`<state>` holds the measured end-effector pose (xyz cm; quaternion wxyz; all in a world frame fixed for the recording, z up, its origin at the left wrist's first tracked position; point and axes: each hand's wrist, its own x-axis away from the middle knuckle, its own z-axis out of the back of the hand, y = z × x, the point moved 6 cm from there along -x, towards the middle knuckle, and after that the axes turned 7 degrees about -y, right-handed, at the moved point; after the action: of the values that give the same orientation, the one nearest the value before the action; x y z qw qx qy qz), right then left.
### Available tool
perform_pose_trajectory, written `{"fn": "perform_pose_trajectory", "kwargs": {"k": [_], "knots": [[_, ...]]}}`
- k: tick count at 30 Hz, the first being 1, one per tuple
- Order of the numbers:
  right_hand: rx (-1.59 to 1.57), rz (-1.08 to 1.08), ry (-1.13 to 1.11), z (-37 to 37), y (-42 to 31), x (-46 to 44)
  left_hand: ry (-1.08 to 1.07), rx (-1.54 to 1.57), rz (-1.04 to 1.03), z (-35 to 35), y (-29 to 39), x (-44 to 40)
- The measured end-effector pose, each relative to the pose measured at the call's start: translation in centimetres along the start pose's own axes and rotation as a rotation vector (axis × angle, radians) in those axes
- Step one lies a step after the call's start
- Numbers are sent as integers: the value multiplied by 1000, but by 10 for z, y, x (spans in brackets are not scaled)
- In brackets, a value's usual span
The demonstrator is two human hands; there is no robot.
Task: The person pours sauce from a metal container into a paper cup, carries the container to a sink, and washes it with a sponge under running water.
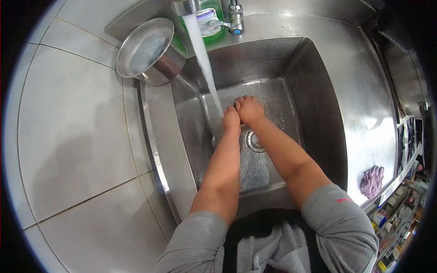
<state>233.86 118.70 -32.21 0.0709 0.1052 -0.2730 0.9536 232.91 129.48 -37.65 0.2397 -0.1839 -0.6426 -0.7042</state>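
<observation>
Both hands are low inside a steel sink [318, 91], side by side above the drain [255, 141]. My left hand [231, 118] has its fingers bent, right where the stream of water [202, 59] from the spout [185, 7] comes down. My right hand [250, 109] is curled, knuckles up, close against the left. Something small and dark shows between the two hands, too hidden to name. Whether either hand grips it cannot be made out.
A metal pot [164, 66] with a perforated inside leans at the sink's back left corner. Behind the sink are a green bottle [210, 22] and a tap valve [236, 20]. A purple cloth [372, 181] lies on the right counter. White tiles [77, 123] cover the left wall.
</observation>
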Motion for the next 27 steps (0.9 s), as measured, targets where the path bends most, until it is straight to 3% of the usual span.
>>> {"fn": "perform_pose_trajectory", "kwargs": {"k": [1,3,5,7,9,11,12,14,18,20,21,23,27], "knots": [[3,-112,-196,-4,4,-8,-7,-80,48,1,2,-2],[71,-105,-205,-3,4,-4,-14,-155,91,1,-9,-13],[127,-99,-214,-10,5,20,-105,-224,-97,-2,-19,-29],[74,121,262,-3,-1,66,-63,-118,1,-2,11,-6],[49,80,237,-8,0,69,-22,7,111,-5,-6,-9],[19,18,252,-9,-1,51,-11,-435,-247,-7,-18,-34],[18,21,249,-5,0,26,-7,-435,-245,-5,-15,-31],[125,-260,-219,-22,20,-22,-20,-1022,-312,-10,2,-21],[55,-229,-353,-32,28,-38,-57,-1161,-349,-14,7,-15],[112,15,-9,-7,7,7,30,-214,-125,-3,3,-11],[116,14,-6,-11,9,28,27,-210,-127,-3,-1,-18],[18,127,357,3,7,68,-66,-286,-194,-8,-10,-27],[28,26,295,3,16,21,-139,20,-66,-14,-12,-20]]}}
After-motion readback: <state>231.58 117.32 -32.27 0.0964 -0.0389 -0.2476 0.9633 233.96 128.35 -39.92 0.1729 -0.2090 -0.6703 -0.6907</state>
